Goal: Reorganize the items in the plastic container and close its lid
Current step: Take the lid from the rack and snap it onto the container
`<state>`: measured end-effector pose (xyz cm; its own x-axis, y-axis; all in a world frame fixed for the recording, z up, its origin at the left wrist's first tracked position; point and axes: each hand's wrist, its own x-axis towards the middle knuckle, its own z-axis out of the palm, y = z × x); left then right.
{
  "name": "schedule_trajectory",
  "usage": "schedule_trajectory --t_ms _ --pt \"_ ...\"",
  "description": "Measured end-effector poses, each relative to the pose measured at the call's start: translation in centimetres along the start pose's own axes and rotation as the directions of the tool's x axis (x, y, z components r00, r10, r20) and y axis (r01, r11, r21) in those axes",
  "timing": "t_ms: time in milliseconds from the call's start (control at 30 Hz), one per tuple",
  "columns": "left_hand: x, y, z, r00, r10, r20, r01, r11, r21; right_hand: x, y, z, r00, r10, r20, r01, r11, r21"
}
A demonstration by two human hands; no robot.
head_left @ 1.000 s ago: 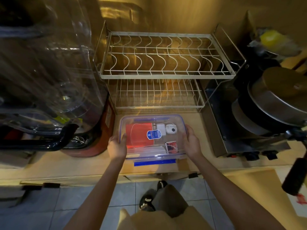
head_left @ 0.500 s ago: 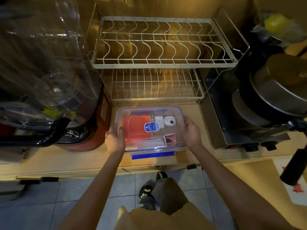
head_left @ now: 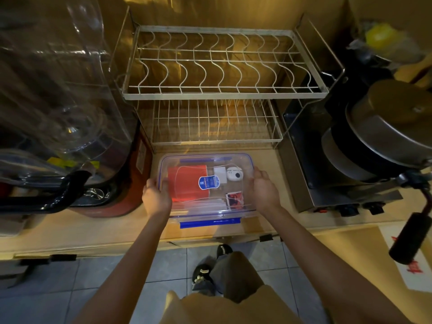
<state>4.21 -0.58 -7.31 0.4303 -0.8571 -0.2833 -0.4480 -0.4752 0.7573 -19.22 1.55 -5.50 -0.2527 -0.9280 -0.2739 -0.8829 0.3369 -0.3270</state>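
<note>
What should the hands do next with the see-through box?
Probably press down the blue front latch, which looks flipped out. The lid sits on the plastic container, with the left hand and right hand gripping its sides and items visible inside.

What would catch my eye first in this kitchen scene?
Two hands, left and right, grip a clear box on the counter, a red pack showing through its lid. Behind it stands a bare two-tier wire rack.
</note>
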Motion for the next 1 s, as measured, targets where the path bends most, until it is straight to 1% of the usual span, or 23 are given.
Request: schedule_trajectory --t_ms 100,167,233,300,367,433,500,533,567,633,667,733,800,833,900,1000 --pt "0.1 -0.2 -0.1 1.000 0.003 -0.012 -0.003 1.000 0.000 0.2 -0.2 0.2 1.000 0.009 0.009 -0.009 0.999 -0.038" --pt "-0.1 -0.4 0.0 0.999 0.040 -0.019 -0.039 0.999 0.025 0.2 -0.1 0.1 1.000 0.000 -0.004 0.000 1.000 -0.027" --pt "-0.4 -0.5 0.1 0.997 0.079 -0.014 -0.077 0.993 0.091 0.1 0.4 -0.1 1.000 -0.027 -0.015 0.028 0.999 0.020" --pt "-0.6 -0.3 0.2 0.996 0.092 0.001 -0.091 0.983 0.162 0.2 0.9 -0.4 0.999 -0.039 0.005 0.038 0.997 0.069" --pt "-0.7 -0.1 0.2 0.995 0.097 0.017 -0.098 0.975 0.201 0.7 1.1 -0.7 0.998 -0.053 0.032 0.051 0.996 0.069" --pt "-0.7 0.0 0.2 0.994 0.102 0.028 -0.106 0.970 0.219 1.6 0.7 -0.7 0.988 -0.147 0.047 0.151 0.986 -0.073" --pt "-0.6 -0.1 0.3 0.994 0.104 0.034 -0.109 0.969 0.222 2.5 -0.6 -1.0 0.956 -0.286 0.071 0.294 0.929 -0.224" --pt "-0.6 -0.2 0.3 0.995 0.098 0.036 -0.104 0.971 0.216 3.0 -1.6 -1.3 0.934 -0.345 0.087 0.356 0.899 -0.255" --pt "-0.5 -0.2 0.3 0.995 0.092 0.038 -0.098 0.974 0.205 3.6 -2.7 -1.7 0.915 -0.389 0.107 0.403 0.879 -0.253" --pt "-0.4 -0.2 0.2 0.996 0.072 0.045 -0.079 0.980 0.184 5.0 -4.8 -2.3 0.890 -0.431 0.148 0.453 0.874 -0.178" --pt "-0.3 -0.3 0.2 0.997 0.057 0.050 -0.065 0.982 0.175 5.8 -5.8 -2.3 0.882 -0.440 0.170 0.462 0.877 -0.131" --pt "-0.2 -0.2 0.1 0.998 0.015 0.055 -0.024 0.989 0.149 7.6 -7.2 -1.7 0.860 -0.433 0.269 0.460 0.887 -0.044" --pt "-0.1 -0.2 0.1 0.998 -0.018 0.053 0.011 0.991 0.132 8.7 -7.7 -0.9 0.840 -0.389 0.378 0.414 0.910 0.016" --pt "0.0 -0.2 0.1 0.998 -0.025 0.052 0.018 0.992 0.128 9.1 -7.8 -0.5 0.838 -0.369 0.402 0.394 0.919 0.022" --pt "0.1 -0.3 0.2 0.998 -0.037 0.054 0.030 0.993 0.118 9.7 -7.9 -0.1 0.840 -0.352 0.413 0.392 0.920 -0.015" --pt "0.4 -0.4 0.3 0.998 -0.043 0.045 0.038 0.994 0.105 10.1 -8.1 0.1 0.834 -0.364 0.415 0.451 0.883 -0.131"
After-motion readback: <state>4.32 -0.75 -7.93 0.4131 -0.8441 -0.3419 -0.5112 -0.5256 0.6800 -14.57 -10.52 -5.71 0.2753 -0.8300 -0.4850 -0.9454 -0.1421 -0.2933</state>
